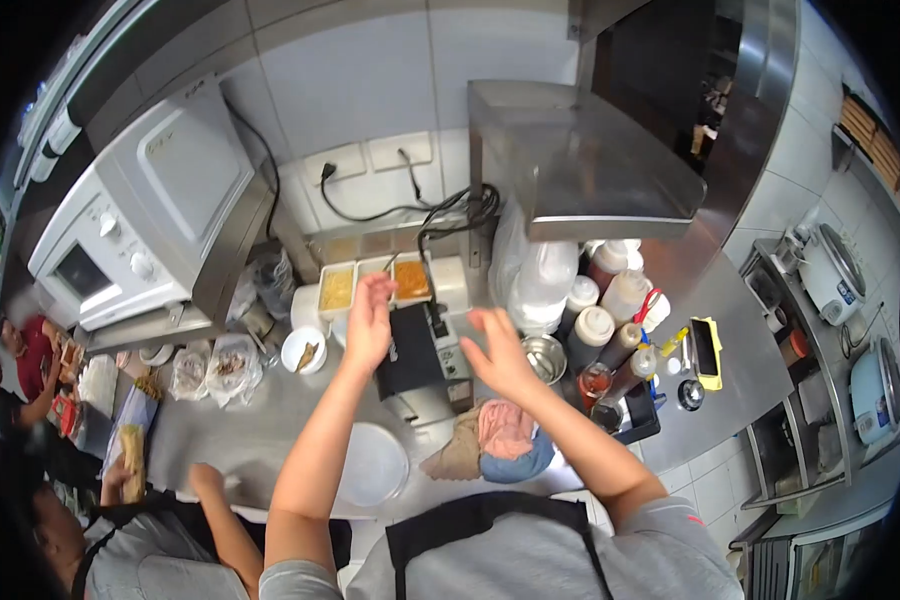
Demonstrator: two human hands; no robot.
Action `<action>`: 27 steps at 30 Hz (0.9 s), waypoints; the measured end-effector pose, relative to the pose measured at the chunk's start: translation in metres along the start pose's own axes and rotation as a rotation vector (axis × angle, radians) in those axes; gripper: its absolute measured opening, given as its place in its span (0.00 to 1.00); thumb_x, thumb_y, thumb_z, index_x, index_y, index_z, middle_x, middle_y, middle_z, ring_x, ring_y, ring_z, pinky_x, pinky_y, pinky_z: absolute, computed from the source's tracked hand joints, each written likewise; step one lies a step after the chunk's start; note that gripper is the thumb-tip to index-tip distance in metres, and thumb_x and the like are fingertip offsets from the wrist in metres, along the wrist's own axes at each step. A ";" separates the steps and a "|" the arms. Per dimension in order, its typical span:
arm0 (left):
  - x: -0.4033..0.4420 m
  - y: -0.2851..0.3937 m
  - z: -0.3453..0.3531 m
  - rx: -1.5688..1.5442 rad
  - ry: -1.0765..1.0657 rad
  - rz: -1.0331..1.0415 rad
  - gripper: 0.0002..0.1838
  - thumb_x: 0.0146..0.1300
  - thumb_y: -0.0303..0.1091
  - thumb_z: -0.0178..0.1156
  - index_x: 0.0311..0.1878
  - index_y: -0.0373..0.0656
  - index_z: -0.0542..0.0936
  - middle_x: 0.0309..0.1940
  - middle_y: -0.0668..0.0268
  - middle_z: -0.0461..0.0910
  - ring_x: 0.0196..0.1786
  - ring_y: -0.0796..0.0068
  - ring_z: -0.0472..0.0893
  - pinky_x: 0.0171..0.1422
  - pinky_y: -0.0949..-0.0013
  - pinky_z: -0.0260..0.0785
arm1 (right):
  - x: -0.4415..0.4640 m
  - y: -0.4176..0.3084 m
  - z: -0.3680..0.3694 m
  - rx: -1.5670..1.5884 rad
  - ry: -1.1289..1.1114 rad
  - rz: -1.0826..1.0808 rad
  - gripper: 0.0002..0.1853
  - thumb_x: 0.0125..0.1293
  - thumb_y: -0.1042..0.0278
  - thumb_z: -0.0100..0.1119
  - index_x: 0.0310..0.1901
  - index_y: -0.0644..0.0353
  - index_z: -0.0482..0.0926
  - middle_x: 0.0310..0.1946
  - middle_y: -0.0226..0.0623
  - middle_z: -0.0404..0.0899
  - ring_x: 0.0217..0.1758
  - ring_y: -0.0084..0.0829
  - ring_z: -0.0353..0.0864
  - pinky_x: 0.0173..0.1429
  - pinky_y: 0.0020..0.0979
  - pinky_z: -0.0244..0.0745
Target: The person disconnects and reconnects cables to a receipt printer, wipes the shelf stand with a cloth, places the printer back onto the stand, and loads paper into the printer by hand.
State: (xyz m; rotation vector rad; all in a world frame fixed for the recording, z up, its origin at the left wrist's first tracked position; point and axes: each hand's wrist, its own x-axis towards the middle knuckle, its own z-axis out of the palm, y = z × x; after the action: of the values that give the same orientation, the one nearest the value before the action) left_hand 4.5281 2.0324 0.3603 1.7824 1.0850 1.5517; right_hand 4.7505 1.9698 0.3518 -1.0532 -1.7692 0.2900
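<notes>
The right grip is spread, its thumb and fingers apart, and appears to hold nothing; its fingertips angle inward toward the left grip. The left grip is seen edge-on with its fingers pointing up and away from the body, so I cannot tell whether they are spread, pressed together or pinching something. Between the two grips sits a black-topped machine, resting on the worktop. Its long axis runs away from the person, one short end toward the wall and the other toward the body, turned slightly so that the near end swings to the left-grip side. A pale strip with dark marks runs along its flank nearest the right grip. Just beyond the left grip's fingertips stand a tray of yellow food and a tray of orange food, one to either side. Out to the left grip's outer side is a white bowl; just outside the right grip are a steel bowl and, past it, squeeze bottles. Bodyward of the right grip lies a pink cloth
</notes>
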 end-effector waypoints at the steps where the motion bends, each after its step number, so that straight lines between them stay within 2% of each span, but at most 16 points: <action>1: -0.002 0.011 -0.010 -0.083 0.062 0.011 0.13 0.70 0.24 0.42 0.56 0.38 0.67 0.47 0.60 0.77 0.54 0.69 0.76 0.65 0.68 0.63 | -0.024 -0.005 -0.017 -0.086 -0.232 0.081 0.16 0.61 0.63 0.57 0.47 0.63 0.74 0.43 0.50 0.74 0.50 0.49 0.74 0.51 0.45 0.71; 2: -0.005 0.022 -0.022 -0.163 0.129 0.024 0.12 0.71 0.25 0.43 0.56 0.37 0.68 0.47 0.61 0.78 0.54 0.70 0.76 0.66 0.69 0.62 | -0.047 -0.007 -0.030 -0.172 -0.467 0.154 0.16 0.60 0.62 0.58 0.46 0.62 0.76 0.44 0.49 0.74 0.51 0.50 0.74 0.51 0.45 0.71; 4: -0.015 0.030 -0.051 -0.204 0.212 0.005 0.11 0.71 0.27 0.46 0.54 0.36 0.69 0.48 0.61 0.78 0.55 0.71 0.76 0.66 0.69 0.62 | -0.107 0.000 -0.037 -0.424 -0.649 0.124 0.16 0.58 0.60 0.60 0.45 0.58 0.79 0.46 0.45 0.76 0.50 0.47 0.76 0.50 0.45 0.72; 7: -0.047 0.046 -0.074 -0.328 0.335 -0.180 0.13 0.69 0.26 0.48 0.55 0.35 0.70 0.48 0.58 0.78 0.55 0.70 0.77 0.64 0.70 0.64 | -0.146 0.018 -0.037 -0.334 -0.663 0.243 0.11 0.59 0.60 0.61 0.41 0.56 0.82 0.41 0.41 0.80 0.44 0.41 0.80 0.46 0.42 0.73; 10: -0.082 0.049 -0.082 -0.445 0.353 -0.276 0.14 0.68 0.26 0.49 0.55 0.35 0.70 0.48 0.58 0.77 0.54 0.67 0.78 0.64 0.69 0.66 | -0.121 0.001 -0.066 -0.061 -0.559 0.296 0.09 0.61 0.60 0.61 0.33 0.57 0.83 0.31 0.40 0.80 0.37 0.39 0.81 0.42 0.38 0.74; 11: -0.093 0.051 -0.083 -0.454 0.363 -0.323 0.14 0.68 0.27 0.50 0.55 0.35 0.70 0.48 0.58 0.77 0.54 0.66 0.78 0.64 0.68 0.67 | -0.115 -0.004 -0.072 -0.006 -0.428 0.344 0.10 0.63 0.61 0.61 0.30 0.59 0.84 0.27 0.41 0.80 0.34 0.39 0.81 0.41 0.35 0.74; 12: -0.104 0.052 -0.084 -0.465 0.371 -0.364 0.13 0.68 0.27 0.50 0.55 0.35 0.70 0.48 0.58 0.77 0.54 0.66 0.78 0.64 0.68 0.67 | -0.103 -0.019 -0.081 0.020 -0.339 0.321 0.10 0.64 0.62 0.60 0.33 0.59 0.84 0.30 0.44 0.81 0.35 0.38 0.82 0.41 0.32 0.75; 14: -0.125 0.050 -0.086 -0.454 0.386 -0.404 0.15 0.68 0.31 0.53 0.55 0.37 0.70 0.48 0.60 0.78 0.53 0.63 0.79 0.63 0.64 0.68 | -0.093 -0.023 -0.101 0.219 -0.367 0.311 0.12 0.68 0.62 0.57 0.40 0.62 0.83 0.33 0.38 0.82 0.34 0.30 0.82 0.40 0.28 0.75; 16: -0.139 0.046 -0.087 -0.479 0.420 -0.443 0.13 0.69 0.29 0.51 0.54 0.37 0.71 0.46 0.60 0.77 0.52 0.65 0.79 0.63 0.66 0.68 | -0.067 -0.061 -0.133 0.416 -0.389 0.539 0.13 0.71 0.65 0.52 0.47 0.67 0.79 0.40 0.33 0.81 0.44 0.22 0.78 0.53 0.25 0.71; 17: -0.144 0.045 -0.087 -0.467 0.429 -0.453 0.12 0.69 0.29 0.51 0.53 0.38 0.71 0.46 0.61 0.77 0.51 0.66 0.80 0.62 0.67 0.69 | -0.052 -0.075 -0.149 0.430 -0.374 0.506 0.16 0.72 0.64 0.50 0.53 0.68 0.76 0.42 0.31 0.81 0.47 0.20 0.76 0.55 0.25 0.70; 18: -0.146 0.045 -0.087 -0.451 0.438 -0.467 0.12 0.68 0.29 0.51 0.53 0.38 0.71 0.45 0.62 0.78 0.49 0.67 0.80 0.61 0.67 0.69 | -0.039 -0.085 -0.164 0.457 -0.301 0.494 0.16 0.72 0.61 0.49 0.51 0.65 0.77 0.41 0.32 0.80 0.46 0.20 0.76 0.53 0.25 0.71; 20: -0.146 0.045 -0.090 -0.437 0.403 -0.438 0.11 0.68 0.28 0.50 0.52 0.39 0.72 0.44 0.62 0.78 0.48 0.68 0.80 0.59 0.69 0.69 | -0.009 -0.097 -0.190 0.457 -0.134 0.418 0.15 0.72 0.60 0.51 0.51 0.60 0.78 0.37 0.25 0.78 0.38 0.14 0.74 0.46 0.20 0.71; 22: -0.146 0.042 -0.088 -0.425 0.385 -0.416 0.10 0.68 0.27 0.49 0.51 0.39 0.72 0.44 0.62 0.78 0.47 0.69 0.80 0.58 0.69 0.69 | 0.031 -0.122 -0.218 0.495 0.012 0.411 0.13 0.71 0.61 0.51 0.49 0.60 0.78 0.37 0.25 0.78 0.40 0.15 0.74 0.47 0.20 0.70; 24: -0.143 0.039 -0.087 -0.424 0.380 -0.393 0.10 0.68 0.26 0.48 0.50 0.39 0.72 0.43 0.63 0.78 0.47 0.70 0.80 0.56 0.70 0.69 | 0.074 -0.137 -0.246 0.435 0.056 0.312 0.15 0.71 0.61 0.51 0.51 0.62 0.77 0.40 0.29 0.80 0.42 0.18 0.76 0.49 0.23 0.72; 26: -0.143 0.039 -0.082 -0.452 0.363 -0.389 0.10 0.67 0.26 0.50 0.50 0.40 0.72 0.42 0.63 0.78 0.46 0.70 0.80 0.56 0.70 0.70 | 0.120 -0.142 -0.252 0.485 0.297 0.317 0.21 0.71 0.55 0.49 0.54 0.64 0.74 0.43 0.36 0.80 0.44 0.25 0.79 0.53 0.30 0.74; 27: -0.144 0.037 -0.080 -0.475 0.341 -0.384 0.10 0.67 0.27 0.51 0.50 0.40 0.72 0.42 0.64 0.78 0.46 0.71 0.80 0.55 0.70 0.70 | 0.141 -0.138 -0.263 0.593 0.085 0.350 0.24 0.72 0.52 0.47 0.57 0.65 0.70 0.47 0.38 0.78 0.49 0.28 0.78 0.54 0.30 0.73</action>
State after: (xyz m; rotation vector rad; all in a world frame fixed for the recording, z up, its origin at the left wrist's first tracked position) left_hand 4.4561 1.8835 0.3276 0.9574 1.0224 1.7185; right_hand 4.8876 1.9259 0.6476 -0.9093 -1.2892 0.9104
